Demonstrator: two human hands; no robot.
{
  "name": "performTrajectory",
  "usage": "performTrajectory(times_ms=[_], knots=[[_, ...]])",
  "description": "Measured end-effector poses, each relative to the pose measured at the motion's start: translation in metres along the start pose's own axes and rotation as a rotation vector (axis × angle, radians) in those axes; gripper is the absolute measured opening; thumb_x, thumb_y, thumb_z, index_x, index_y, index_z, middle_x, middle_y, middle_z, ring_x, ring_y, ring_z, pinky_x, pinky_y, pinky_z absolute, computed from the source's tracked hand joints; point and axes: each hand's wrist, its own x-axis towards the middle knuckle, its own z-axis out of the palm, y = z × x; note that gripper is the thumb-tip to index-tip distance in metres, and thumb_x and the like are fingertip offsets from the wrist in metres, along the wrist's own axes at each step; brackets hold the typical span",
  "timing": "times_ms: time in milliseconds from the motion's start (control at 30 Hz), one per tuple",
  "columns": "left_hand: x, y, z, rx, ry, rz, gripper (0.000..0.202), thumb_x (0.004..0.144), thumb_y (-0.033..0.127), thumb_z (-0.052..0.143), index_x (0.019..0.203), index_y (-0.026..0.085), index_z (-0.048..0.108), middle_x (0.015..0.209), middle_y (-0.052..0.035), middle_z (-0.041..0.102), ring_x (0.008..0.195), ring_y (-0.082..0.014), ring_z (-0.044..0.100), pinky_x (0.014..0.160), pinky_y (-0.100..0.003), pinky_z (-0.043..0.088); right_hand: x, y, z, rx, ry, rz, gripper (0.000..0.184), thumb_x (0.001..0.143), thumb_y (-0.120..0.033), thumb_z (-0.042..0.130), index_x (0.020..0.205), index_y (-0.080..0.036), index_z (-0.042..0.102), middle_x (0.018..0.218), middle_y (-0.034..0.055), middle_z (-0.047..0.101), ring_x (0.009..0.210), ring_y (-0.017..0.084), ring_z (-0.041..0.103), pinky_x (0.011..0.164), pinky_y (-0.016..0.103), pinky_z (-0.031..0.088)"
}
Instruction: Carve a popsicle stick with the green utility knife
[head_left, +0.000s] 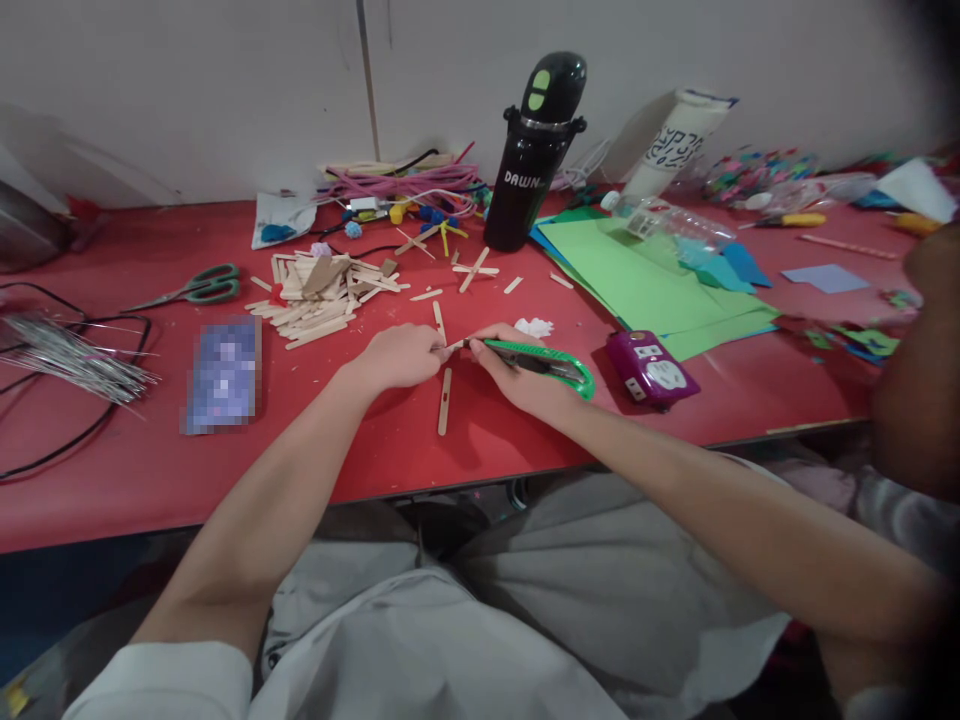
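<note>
My right hand (525,380) is closed around a green utility knife (564,364), its blade end pointing left. The tip reaches a small wooden craft stick (454,349) that my left hand (401,356) pinches against the table. Just below my hands lies a craft stick with a small dark slot (445,408). Above them, another craft stick (439,318) is partly covered by my left hand. Further back sit crossed craft sticks (475,270) and a pile of craft sticks (319,295).
On the red table (300,480) are scissors (206,287), metal wires (82,360), a blurred-out purple item (223,375), a purple device (651,370), green paper (622,280) and a black bottle (529,165). Another person's arm (919,380) rests at the right.
</note>
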Motion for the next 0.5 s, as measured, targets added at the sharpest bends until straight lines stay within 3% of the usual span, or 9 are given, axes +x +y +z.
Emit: performTrajectory(times_ms=[500], knots=[[0.0004, 0.0029, -0.0003, 0.033, 0.004, -0.005, 0.034, 0.093, 0.043, 0.044, 0.081, 0.021, 0.067, 0.095, -0.0109, 0.075, 0.087, -0.0263, 0.067, 0.066, -0.032, 0.041, 0.0001, -0.0005, 0.0028, 0.083, 0.020, -0.003, 0.028, 0.097, -0.053, 0.057, 0.097, -0.026, 0.066, 0.096, 0.0043, 0.075, 0.090, 0.023, 0.068, 0.082, 0.038, 0.054]])
